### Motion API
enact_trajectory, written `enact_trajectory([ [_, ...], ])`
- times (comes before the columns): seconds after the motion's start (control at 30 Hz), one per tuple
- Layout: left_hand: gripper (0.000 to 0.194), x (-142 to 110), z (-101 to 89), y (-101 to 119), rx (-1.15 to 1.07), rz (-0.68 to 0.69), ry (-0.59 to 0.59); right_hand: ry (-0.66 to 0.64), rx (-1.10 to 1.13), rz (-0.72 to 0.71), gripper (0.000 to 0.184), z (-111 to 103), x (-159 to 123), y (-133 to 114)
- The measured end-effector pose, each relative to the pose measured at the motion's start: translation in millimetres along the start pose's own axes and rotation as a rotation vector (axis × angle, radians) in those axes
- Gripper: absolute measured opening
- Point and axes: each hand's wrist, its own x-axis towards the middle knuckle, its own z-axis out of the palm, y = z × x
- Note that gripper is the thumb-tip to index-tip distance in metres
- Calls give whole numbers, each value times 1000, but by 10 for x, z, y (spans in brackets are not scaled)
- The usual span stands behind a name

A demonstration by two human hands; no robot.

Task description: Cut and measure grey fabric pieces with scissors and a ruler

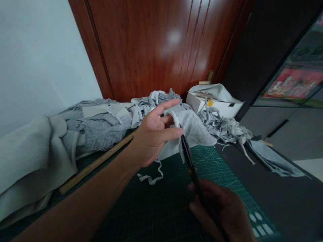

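Note:
My left hand (155, 134) is raised over the mat, holding a light grey piece of fabric (193, 126) between thumb and fingers, with the index finger stretched out. The cloth drapes to the right and hangs below the fingers. My right hand (219, 208) is wrapped round the handles of black scissors (188, 153). Their blades point up and away, and the tips meet the edge of the fabric beside my left thumb. A narrow curled strip of pale fabric (152, 179) dangles or lies just under the cloth; I cannot tell which.
A green cutting mat (210, 168) covers the work surface. On the left, a wooden ruler (98, 161) lies beside heaped grey fabric (98, 127). Behind to the right stand a white box (219, 106) and a tangle of fabric strips (224, 127). Folded cloth (275, 158) lies at far right.

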Motion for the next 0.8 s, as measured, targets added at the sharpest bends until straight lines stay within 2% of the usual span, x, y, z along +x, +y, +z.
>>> enact_trajectory([
  [0.2,74,13,10,6,16,1,41,6,-43,-17,23,-10,18,-12],
  [0.37,82,16,53,12,32,11,76,3,-8,24,24,-3,15,-12],
  [0.8,110,-6,17,-2,89,2,-23,-102,191,138,32,-33,-11,-38],
])
